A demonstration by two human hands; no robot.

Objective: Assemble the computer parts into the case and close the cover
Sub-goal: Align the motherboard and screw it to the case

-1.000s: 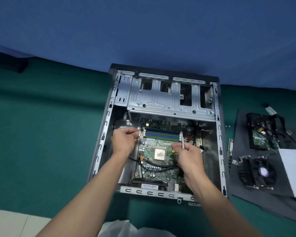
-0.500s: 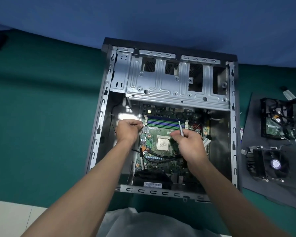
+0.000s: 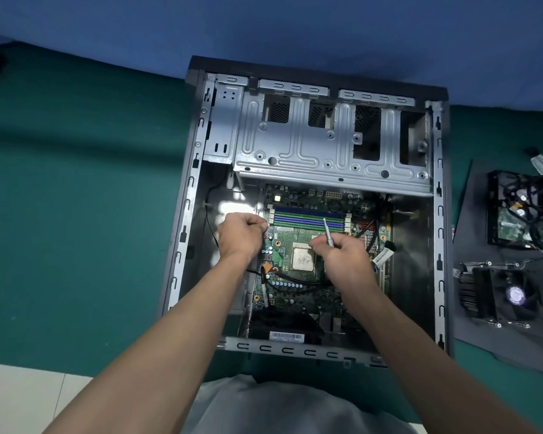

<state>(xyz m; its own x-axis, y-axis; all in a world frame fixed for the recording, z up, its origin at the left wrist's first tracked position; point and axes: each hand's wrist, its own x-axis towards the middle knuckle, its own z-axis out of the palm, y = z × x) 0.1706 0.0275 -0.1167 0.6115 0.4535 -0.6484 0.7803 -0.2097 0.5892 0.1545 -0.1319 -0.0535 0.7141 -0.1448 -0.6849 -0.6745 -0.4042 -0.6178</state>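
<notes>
Your head has come in closer since a second ago, so the open grey metal computer case (image 3: 188,214) fills more of the view; both hands remain over the board in much the same spots.

One case lies on its side with the cover off. At its far end sits one silver pressed-metal drive cage (image 3: 295,145). Nearer you, one green motherboard (image 3: 295,239) lies flat on the case floor, with one square silver processor (image 3: 302,259) near its middle and a bank of long blue and green memory slots (image 3: 304,219) along its far edge. Black cables (image 3: 290,289) cross its near part.

Your left hand (image 3: 240,238) has its fingers curled, fingertips at the left end of the slots; you cannot tell whether they pinch anything. Your right hand (image 3: 345,261) grips a thin silver metal tool (image 3: 327,233), which points away from you over the slots.

Two loose parts wait outside the case to the right, on a dark grey mat (image 3: 470,214): a black boxy part with a green circuit board and black cables (image 3: 521,214), and nearer you a black cooling fan on a finned heatsink (image 3: 499,296).

Everything rests on a dark green desk (image 3: 76,214). Behind it hangs a blue backdrop (image 3: 264,26). Pale floor (image 3: 13,396) shows at the lower left.
</notes>
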